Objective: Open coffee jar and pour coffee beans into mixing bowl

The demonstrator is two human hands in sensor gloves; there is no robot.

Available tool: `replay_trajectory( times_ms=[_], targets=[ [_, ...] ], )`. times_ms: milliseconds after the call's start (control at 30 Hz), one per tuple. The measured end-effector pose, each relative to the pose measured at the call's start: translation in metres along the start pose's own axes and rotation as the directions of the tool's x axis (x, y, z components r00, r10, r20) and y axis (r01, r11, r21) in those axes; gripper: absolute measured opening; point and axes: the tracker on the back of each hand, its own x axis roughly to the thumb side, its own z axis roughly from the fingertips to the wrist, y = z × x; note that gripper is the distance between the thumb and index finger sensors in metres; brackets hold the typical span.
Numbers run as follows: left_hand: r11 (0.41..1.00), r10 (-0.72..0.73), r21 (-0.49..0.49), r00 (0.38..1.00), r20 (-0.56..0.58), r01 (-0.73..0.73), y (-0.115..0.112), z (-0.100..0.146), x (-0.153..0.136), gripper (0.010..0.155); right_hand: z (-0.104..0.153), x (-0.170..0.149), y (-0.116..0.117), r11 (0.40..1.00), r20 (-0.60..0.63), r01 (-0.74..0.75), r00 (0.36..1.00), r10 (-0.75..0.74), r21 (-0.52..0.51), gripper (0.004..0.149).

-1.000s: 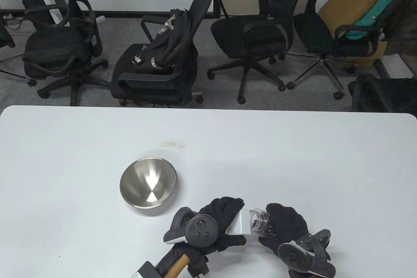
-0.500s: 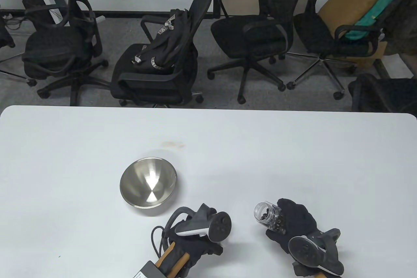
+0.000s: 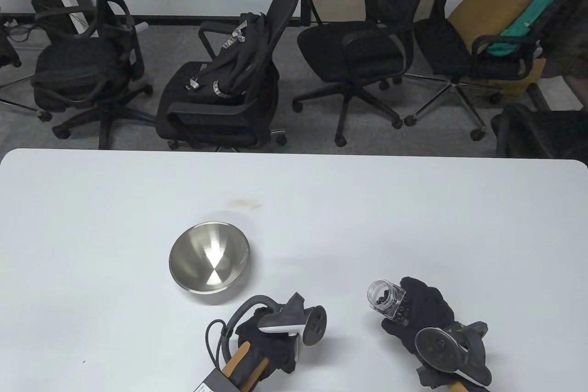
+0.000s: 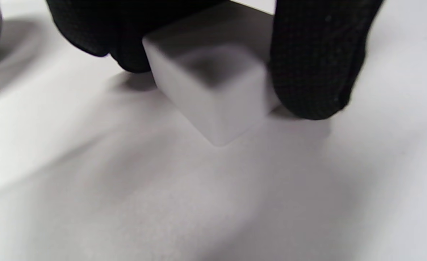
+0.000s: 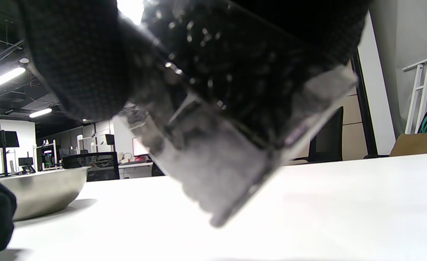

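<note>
Table view: R hand (image 3: pixel 420 314) fingers wrap open coffee jar (image 3: pixel 387 300), mouth tilted to 10 o'clock; mixing bowl (image 3: pixel 209 258) lies well apart at 10 o'clock, nearer L hand (image 3: pixel 271 341).
L wrist view: fingers (image 4: pixel 314 61) pinch white lid (image 4: pixel 213 90) on table (image 4: pixel 126 203).
R wrist view: jar tilted above table, bowl far left.

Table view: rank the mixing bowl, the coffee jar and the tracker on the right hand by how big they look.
1. mixing bowl, clearly the largest.
2. and 3. tracker on the right hand and coffee jar: the tracker looks larger, but the right hand hides part of the jar, so this order is unsure.
</note>
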Motion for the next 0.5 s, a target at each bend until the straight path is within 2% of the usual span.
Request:
replay_trajectory(
  times_ms=[67,133,267,333,367,433,500],
  targets=[
    [1.000,0.007,0.009,1.000,0.010,-0.007,0.001,0.001,-0.001,0.099,0.000,-0.001,0.000,1.000,-0.004,0.002,1.000,-0.002,-0.001,0.092],
    [0.998,0.051,0.038,0.998,0.021,-0.052,0.005,0.005,-0.006,0.108,0.000,0.000,-0.001,1.000,-0.005,0.002,1.000,-0.002,0.000,0.092],
    [0.956,0.210,0.191,0.975,0.079,-0.221,0.019,0.023,-0.024,0.110,0.000,0.000,0.000,1.000,-0.003,0.006,1.000,-0.006,-0.002,0.092],
    [0.888,0.302,0.326,0.945,0.122,-0.326,0.024,0.034,-0.037,0.107,0.000,0.000,0.000,1.000,-0.001,0.007,1.000,-0.007,0.000,0.092],
    [0.828,0.355,0.413,0.925,0.135,-0.379,0.025,0.041,-0.047,0.105,0.000,0.001,0.000,1.000,0.002,0.006,1.000,-0.006,0.002,0.092],
    [0.740,0.427,0.514,0.894,0.137,-0.433,0.025,0.053,-0.062,0.101,0.000,0.001,0.000,1.000,0.006,0.005,1.000,-0.005,0.007,0.092],
    [0.627,0.489,0.639,0.864,0.123,-0.445,0.022,0.064,-0.076,0.099,-0.001,0.002,0.001,1.000,0.008,0.005,1.000,-0.005,0.011,0.092]
  ],
)
